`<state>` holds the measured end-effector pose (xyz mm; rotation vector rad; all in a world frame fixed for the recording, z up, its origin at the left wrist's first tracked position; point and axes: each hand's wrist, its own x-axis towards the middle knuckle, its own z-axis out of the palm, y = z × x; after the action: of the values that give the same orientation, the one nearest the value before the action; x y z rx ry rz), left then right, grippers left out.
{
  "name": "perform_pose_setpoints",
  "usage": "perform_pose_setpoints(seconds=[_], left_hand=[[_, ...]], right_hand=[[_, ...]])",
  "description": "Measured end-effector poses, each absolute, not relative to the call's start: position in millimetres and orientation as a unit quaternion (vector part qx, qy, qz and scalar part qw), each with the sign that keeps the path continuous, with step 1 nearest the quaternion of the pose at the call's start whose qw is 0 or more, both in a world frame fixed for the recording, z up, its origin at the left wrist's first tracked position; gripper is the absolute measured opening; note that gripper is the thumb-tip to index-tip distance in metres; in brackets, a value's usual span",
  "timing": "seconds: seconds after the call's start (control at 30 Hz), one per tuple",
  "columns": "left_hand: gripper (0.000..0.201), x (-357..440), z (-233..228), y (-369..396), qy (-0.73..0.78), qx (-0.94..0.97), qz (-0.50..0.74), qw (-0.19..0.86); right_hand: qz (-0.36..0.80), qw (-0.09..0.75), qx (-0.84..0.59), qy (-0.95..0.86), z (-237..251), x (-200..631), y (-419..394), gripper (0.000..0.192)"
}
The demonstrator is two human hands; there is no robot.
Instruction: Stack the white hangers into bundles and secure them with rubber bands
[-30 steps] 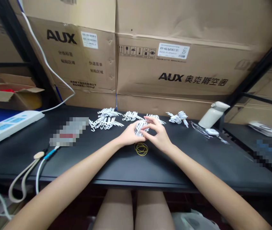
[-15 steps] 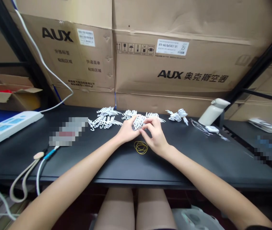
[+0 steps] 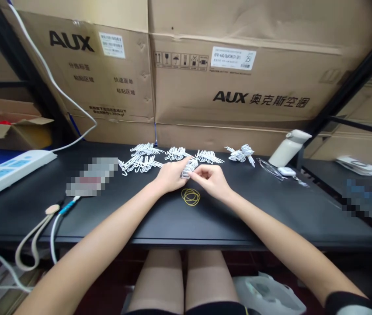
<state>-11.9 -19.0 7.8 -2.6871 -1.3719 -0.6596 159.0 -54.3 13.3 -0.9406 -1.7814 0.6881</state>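
Observation:
My left hand (image 3: 169,176) is closed around a bundle of white wire hooks (image 3: 189,168), held just above the dark table. At the bundle's right side my right hand (image 3: 214,180) has thumb and forefinger pinched against it; what exactly sits between those fingertips is too small to make out. Several yellow rubber bands (image 3: 191,197) lie on the table just below both hands. Behind the hands are loose piles of similar white hooks (image 3: 141,165), and farther right a crossed bundle of white hooks (image 3: 241,153).
Large cardboard boxes (image 3: 231,113) stand along the back. A white bottle (image 3: 287,148) and a small white case (image 3: 286,171) with a cord are at the right. Leftward lie a pixelated flat object (image 3: 94,176) with a cable and strap, and a white power strip (image 3: 15,173).
My right fingers, which were raised and curled over the bundle, have come down to a pinch at its lower right side. The whole view has shifted slightly.

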Motion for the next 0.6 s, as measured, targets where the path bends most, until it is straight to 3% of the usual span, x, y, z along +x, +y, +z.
perform_pose_setpoints(seconds=[0.27, 0.6], left_hand=[[0.085, -6, 14, -27, -0.414, -0.893, -0.141, 0.107], [0.071, -7, 20, -30, -0.345, -0.92, -0.136, 0.124]], right_hand=[[0.376, 0.605, -0.406, -0.572, 6, 165, -35, 0.032], [0.458, 0.62, -0.425, -0.475, -2, 169, -22, 0.035]])
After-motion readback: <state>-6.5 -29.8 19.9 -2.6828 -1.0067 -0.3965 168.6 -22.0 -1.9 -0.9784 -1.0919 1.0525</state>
